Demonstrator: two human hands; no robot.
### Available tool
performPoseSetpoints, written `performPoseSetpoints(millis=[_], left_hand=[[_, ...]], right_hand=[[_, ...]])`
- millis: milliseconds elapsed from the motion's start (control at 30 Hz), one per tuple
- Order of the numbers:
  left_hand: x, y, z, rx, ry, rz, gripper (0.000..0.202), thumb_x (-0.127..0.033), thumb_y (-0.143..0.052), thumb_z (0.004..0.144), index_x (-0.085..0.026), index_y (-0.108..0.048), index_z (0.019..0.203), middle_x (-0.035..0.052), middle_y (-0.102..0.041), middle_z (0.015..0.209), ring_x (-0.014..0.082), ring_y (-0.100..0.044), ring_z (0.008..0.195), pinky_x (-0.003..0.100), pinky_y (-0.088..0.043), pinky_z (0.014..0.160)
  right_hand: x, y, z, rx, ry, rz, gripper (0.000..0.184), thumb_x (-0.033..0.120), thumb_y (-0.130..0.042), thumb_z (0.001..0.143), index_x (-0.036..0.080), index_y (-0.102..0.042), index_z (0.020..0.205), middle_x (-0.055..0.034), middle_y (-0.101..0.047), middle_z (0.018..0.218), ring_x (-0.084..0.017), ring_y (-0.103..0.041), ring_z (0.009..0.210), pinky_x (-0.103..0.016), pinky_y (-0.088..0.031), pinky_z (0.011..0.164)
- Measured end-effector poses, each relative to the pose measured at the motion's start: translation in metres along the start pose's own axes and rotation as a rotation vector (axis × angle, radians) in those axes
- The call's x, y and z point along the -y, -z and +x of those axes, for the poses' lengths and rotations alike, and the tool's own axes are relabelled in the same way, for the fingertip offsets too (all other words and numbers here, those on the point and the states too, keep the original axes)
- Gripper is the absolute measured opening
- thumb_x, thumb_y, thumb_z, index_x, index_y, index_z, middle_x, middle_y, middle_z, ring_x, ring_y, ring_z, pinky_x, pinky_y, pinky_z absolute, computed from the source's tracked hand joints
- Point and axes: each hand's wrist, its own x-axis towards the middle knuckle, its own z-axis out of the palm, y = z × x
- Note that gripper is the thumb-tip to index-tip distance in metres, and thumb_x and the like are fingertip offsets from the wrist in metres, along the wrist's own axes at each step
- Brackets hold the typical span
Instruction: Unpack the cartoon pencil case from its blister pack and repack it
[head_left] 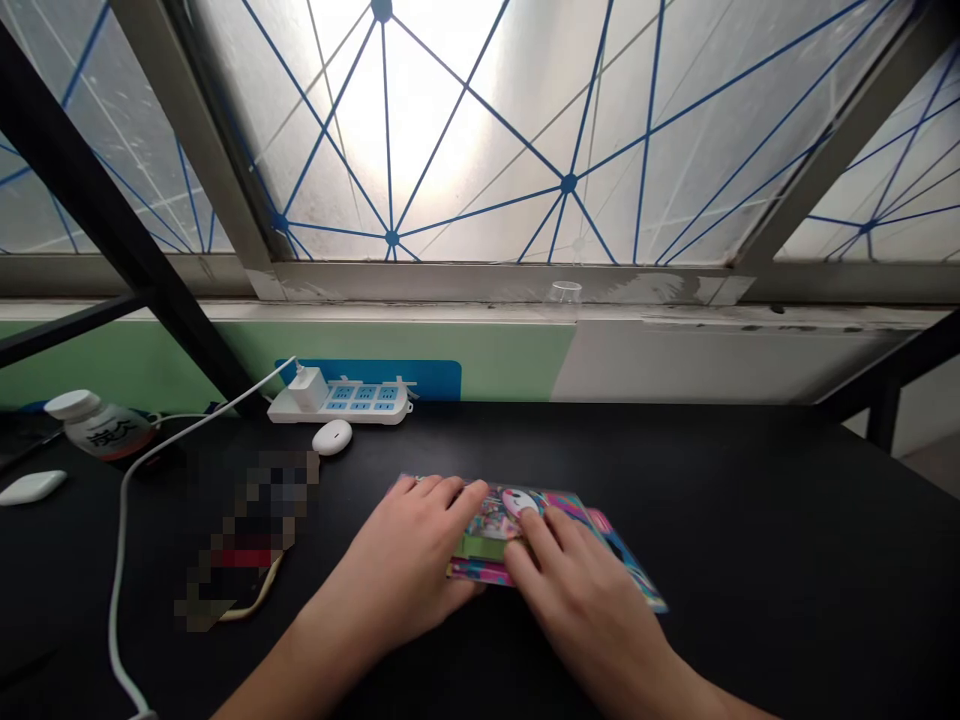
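A stack of colourful flat packets with cartoon prints lies on the black desk, near its middle. My left hand rests flat on the stack's left side, fingers stretched out over it. My right hand lies on the right side, fingers extended and pressing on the top packet. A pink and blue packet edge sticks out to the right under my right hand. Neither hand grips anything.
A white power strip with a plugged charger sits at the back by the wall, a white cable running forward. A small white oval device, a white-capped bottle, a white case and a blurred object lie left.
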Motion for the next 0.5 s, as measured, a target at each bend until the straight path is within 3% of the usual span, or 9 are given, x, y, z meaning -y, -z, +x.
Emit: performPoseSetpoints(millis=[67, 167, 233, 333, 433, 500], left_hand=[[0.001, -0.010, 0.001, 0.017, 0.009, 0.036, 0.061, -0.034, -0.073, 0.079, -0.028, -0.047, 0.134, 0.0103, -0.061, 0.121, 0.0323, -0.058, 0.106, 0.045, -0.045, 0.086], [0.009, -0.021, 0.006, 0.024, 0.025, 0.011, 0.056, -0.047, -0.074, 0.079, -0.029, -0.053, 0.128, 0.0098, -0.060, 0.118, 0.0322, -0.056, 0.104, 0.046, -0.045, 0.087], [0.017, -0.026, 0.008, 0.011, 0.029, -0.027, 0.059, -0.054, -0.073, 0.079, -0.028, -0.054, 0.129, 0.0103, -0.058, 0.126, 0.0333, -0.054, 0.112, 0.049, -0.043, 0.094], [0.029, -0.035, 0.010, 0.005, 0.057, -0.037, 0.070, -0.056, -0.071, 0.080, -0.028, -0.047, 0.139, 0.0135, -0.049, 0.145, 0.0375, -0.044, 0.131, 0.056, -0.033, 0.107], [0.034, -0.041, 0.010, 0.031, 0.070, -0.048, 0.075, -0.057, -0.068, 0.081, -0.028, -0.041, 0.145, 0.0151, -0.045, 0.151, 0.0384, -0.041, 0.137, 0.060, -0.026, 0.110], [0.034, -0.042, 0.011, 0.038, 0.062, -0.064, 0.073, -0.056, -0.069, 0.081, -0.028, -0.043, 0.144, 0.0138, -0.050, 0.147, 0.0369, -0.046, 0.133, 0.059, -0.028, 0.109]], right_hand=[[0.006, -0.014, -0.002, 0.017, 0.027, 0.004, 0.021, 0.009, -0.051, 0.083, 0.015, -0.068, 0.094, -0.0195, -0.072, 0.110, -0.037, -0.068, 0.096, -0.047, -0.057, 0.074], [0.001, -0.023, -0.002, 0.087, 0.084, 0.038, 0.018, 0.011, -0.056, 0.084, 0.014, -0.070, 0.095, -0.0199, -0.071, 0.113, -0.036, -0.068, 0.100, -0.045, -0.058, 0.076], [-0.010, -0.017, -0.001, 0.152, 0.094, 0.152, 0.014, 0.016, -0.065, 0.082, 0.014, -0.071, 0.094, -0.0185, -0.070, 0.115, -0.034, -0.067, 0.101, -0.043, -0.059, 0.077], [-0.031, 0.000, 0.005, 0.288, 0.033, 0.418, 0.022, 0.029, -0.074, 0.080, 0.017, -0.071, 0.098, -0.0154, -0.068, 0.117, -0.033, -0.065, 0.104, -0.044, -0.059, 0.081], [-0.049, 0.007, 0.010, 0.378, -0.026, 0.655, 0.014, 0.034, -0.067, 0.088, 0.024, -0.070, 0.098, -0.0087, -0.067, 0.114, -0.028, -0.063, 0.102, -0.042, -0.056, 0.084], [-0.059, -0.001, 0.011, 0.359, -0.069, 0.781, 0.013, 0.034, -0.061, 0.094, 0.026, -0.068, 0.100, -0.0063, -0.067, 0.113, -0.024, -0.062, 0.104, -0.039, -0.054, 0.088]])
